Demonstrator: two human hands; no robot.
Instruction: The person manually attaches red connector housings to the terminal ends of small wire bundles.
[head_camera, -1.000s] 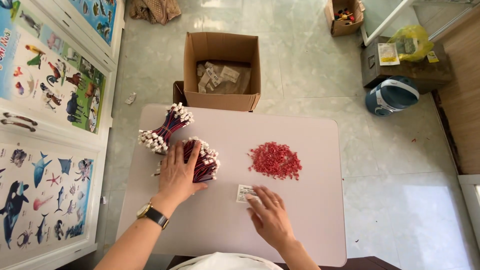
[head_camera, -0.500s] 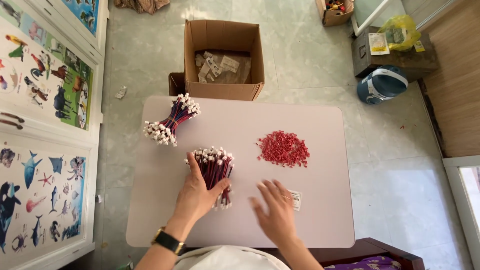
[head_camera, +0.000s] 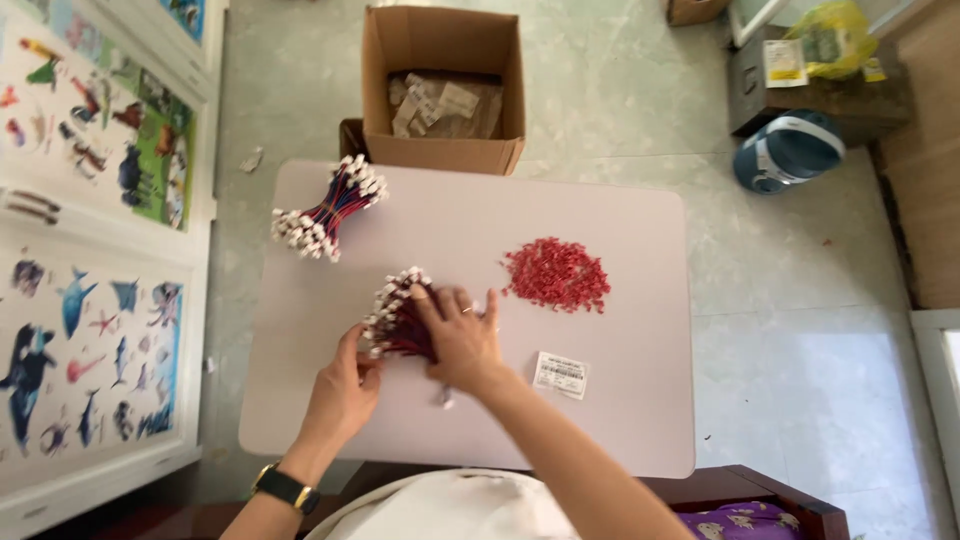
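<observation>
Head view, looking straight down on a pale table (head_camera: 620, 420).

A bundle of dark red wires (head_camera: 400, 315) with white plug ends is lying near the table's middle, slightly left. It is covered from above by the right hand (head_camera: 462, 338), fingers spread fairly wide and laid flat over the wires, palm down. The bundle's near end is met by the left hand (head_camera: 345, 385), fingers curled in at the lower left edge; whether the wires are actually pinched there cannot be told, since the fingertips are partly hidden. A dark watch (head_camera: 286, 488) is worn on the left wrist.

A second bundle of wires (head_camera: 328, 208), same kind, is seen at the table's far left corner, well apart from both hands. A heap of small red pieces (head_camera: 557, 274) is spread just right of the right hand, not touching it. A small white label (head_camera: 561, 374) lies flat near the right forearm.

Beyond the table's far edge an open cardboard box (head_camera: 445, 150) stands on the floor, with bagged items inside. A blue and white container (head_camera: 789, 150) is noted on the floor to the upper right.
</observation>
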